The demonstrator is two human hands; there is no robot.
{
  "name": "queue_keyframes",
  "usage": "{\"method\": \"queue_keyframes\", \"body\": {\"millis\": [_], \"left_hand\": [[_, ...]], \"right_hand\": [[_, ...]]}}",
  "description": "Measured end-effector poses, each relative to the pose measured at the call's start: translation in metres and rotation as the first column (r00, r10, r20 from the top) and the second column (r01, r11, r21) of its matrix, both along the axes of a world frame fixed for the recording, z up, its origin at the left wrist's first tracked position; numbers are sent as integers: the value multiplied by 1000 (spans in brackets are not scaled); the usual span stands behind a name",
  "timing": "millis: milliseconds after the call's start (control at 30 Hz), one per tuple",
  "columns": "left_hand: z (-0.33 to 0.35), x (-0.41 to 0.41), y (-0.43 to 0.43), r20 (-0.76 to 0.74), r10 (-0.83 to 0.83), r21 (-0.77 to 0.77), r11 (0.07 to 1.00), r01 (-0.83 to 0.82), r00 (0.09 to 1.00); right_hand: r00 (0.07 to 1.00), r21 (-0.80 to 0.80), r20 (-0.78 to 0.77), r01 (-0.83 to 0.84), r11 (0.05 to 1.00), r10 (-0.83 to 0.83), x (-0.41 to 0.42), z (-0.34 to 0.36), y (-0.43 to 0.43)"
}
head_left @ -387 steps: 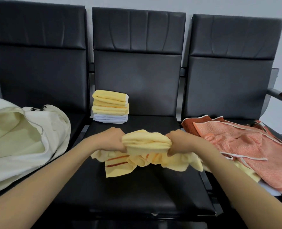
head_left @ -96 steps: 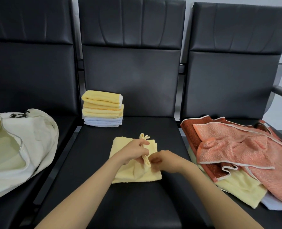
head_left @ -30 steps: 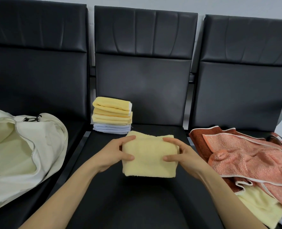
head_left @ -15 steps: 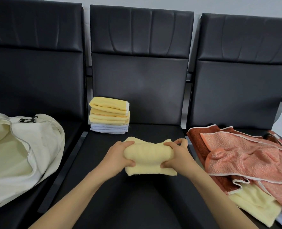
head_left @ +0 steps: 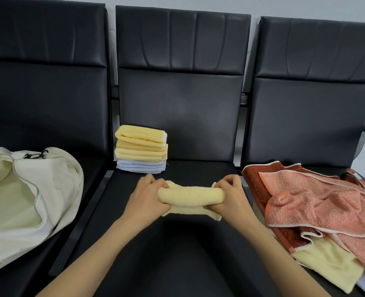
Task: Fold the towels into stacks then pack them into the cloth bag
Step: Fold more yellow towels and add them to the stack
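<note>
While the left hand (head_left: 144, 200) and right hand (head_left: 230, 200) clench the ends of the pale yellow terry towel (head_left: 191, 197) at the middle of the black leather seat (head_left: 177, 254), its edges should meet level. Press the fold flat before stacking.

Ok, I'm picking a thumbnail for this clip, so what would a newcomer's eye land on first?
Centre frame, the left hand and right hand grip the ends of a half-folded pale yellow towel over the middle seat. Next the orange towel heap on the right, then the folded towel stack at the middle seat's back and the open cloth bag on the left.
</note>
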State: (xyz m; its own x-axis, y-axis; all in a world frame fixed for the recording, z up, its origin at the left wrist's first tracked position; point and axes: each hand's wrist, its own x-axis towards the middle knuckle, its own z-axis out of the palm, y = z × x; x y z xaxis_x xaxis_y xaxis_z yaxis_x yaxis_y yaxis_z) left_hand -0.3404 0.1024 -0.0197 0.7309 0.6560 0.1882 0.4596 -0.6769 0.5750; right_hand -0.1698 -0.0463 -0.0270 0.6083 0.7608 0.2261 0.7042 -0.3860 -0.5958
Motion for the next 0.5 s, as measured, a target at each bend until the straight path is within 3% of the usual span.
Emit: {"method": "queue_keyframes", "body": {"millis": [67, 133, 200, 233, 300, 400, 500], "left_hand": [[0, -4, 10, -19, -54, -101, 994, 52, 998], [3, -9, 17, 96, -98, -355, 926, 126, 991], [7, -10, 19, 266, -42, -579, 791, 195, 963], [7, -8, 18, 319, 8, -657, 723, 215, 948], [7, -4, 17, 359, 91, -756, 612, 232, 929], [4, -3, 18, 372, 138, -813, 525, 251, 918], [-2, -3, 16, 365, 71, -787, 556, 267, 928]], "right_hand": [[993, -36, -108, -55, 998, 51, 7, 0, -3], [933, -5, -343, -116, 993, 107, 15, 4, -8], [742, 193, -628, -144, 971, 235, 18, 8, -13], [643, 280, -708, -124, 952, 292, 18, 8, -14], [552, 329, -775, -60, 943, 306, 17, 5, -11], [640, 252, -749, 35, 967, 172, 14, -1, -6], [625, 207, -771, 66, 976, 121, 14, -8, -2]]}}
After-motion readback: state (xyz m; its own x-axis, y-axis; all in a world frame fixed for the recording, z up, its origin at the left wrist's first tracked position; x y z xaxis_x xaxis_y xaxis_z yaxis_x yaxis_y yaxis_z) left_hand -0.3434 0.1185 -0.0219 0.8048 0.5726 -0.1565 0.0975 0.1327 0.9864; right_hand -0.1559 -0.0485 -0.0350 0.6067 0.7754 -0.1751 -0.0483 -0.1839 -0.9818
